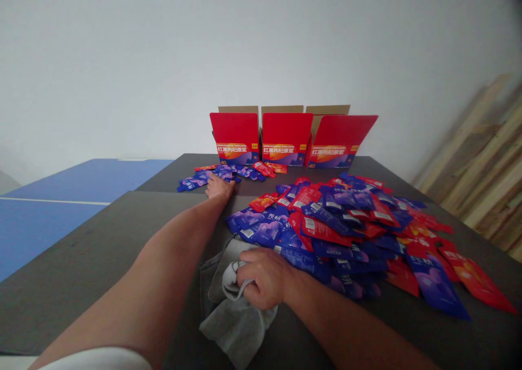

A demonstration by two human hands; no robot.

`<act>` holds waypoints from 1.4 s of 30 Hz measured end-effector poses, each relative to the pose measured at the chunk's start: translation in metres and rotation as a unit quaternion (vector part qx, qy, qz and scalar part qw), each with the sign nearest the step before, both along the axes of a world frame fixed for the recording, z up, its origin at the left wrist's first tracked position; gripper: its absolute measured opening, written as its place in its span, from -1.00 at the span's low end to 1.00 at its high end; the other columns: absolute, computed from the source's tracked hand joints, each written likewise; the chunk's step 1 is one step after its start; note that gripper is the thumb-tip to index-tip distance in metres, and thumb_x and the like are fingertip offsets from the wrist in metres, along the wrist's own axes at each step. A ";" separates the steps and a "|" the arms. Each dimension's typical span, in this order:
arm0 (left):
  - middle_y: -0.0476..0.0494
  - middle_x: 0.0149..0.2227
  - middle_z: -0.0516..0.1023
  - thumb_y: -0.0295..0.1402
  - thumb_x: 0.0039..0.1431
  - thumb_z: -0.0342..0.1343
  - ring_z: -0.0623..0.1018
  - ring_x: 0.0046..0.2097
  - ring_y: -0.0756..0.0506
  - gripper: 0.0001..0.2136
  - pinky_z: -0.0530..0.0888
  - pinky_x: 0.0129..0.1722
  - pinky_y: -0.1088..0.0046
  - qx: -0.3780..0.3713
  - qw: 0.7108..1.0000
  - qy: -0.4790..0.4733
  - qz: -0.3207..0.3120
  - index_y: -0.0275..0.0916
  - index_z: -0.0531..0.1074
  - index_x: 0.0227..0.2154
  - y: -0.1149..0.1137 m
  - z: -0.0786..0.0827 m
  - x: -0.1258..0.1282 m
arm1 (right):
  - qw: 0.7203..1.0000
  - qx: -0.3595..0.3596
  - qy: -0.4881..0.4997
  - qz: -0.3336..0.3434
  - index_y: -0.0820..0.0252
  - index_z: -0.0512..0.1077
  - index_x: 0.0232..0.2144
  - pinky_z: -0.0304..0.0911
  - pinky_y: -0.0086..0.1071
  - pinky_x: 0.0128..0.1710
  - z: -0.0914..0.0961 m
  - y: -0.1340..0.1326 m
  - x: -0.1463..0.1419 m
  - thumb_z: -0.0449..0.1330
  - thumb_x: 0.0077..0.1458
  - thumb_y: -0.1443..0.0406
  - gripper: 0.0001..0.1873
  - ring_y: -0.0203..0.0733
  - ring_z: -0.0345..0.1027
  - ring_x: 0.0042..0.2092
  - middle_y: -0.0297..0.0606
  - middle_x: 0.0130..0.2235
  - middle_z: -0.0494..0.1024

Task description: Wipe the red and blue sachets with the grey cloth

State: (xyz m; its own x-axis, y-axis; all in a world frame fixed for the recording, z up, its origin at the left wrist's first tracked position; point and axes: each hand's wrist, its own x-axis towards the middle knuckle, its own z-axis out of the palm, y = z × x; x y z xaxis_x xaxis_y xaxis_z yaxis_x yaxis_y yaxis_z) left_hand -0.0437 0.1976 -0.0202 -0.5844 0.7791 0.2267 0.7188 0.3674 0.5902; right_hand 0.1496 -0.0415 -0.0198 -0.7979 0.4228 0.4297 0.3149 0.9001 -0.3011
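Observation:
My left hand (220, 186) reaches forward to a small group of purple and red sachets (194, 181) in front of the boxes. It touches the purple ones there; its fingertips are mostly hidden, so whether it grips one cannot be made out. Closer to me, my right hand (263, 277) is closed round a bunched grey cloth (238, 326), with a loop of the fabric sticking out at the fingers. The cloth lies on the dark tabletop, beside a large heap of purple and red sachets (326, 212) whose near left edge is next to my right hand.
Three red cartons (235, 136) with raised flaps stand in a row at the table's far end. A blue table (61, 223) with a white line adjoins on the left. Wooden boards (485, 163) lean at the right, and a pale wall (244, 43) rises behind.

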 end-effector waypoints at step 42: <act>-0.22 -0.15 0.54 -0.14 -0.03 0.30 0.51 -0.07 -0.19 -0.42 0.39 0.01 0.23 0.102 0.755 -0.328 -0.558 -0.27 0.38 0.05 -0.186 0.007 0.016 | 0.681 -0.470 0.548 -0.125 0.13 0.38 -0.25 0.16 -0.45 -0.60 0.007 0.012 -0.004 0.26 0.00 0.11 -0.69 -0.32 0.23 -0.57 -0.42 -0.48 0.46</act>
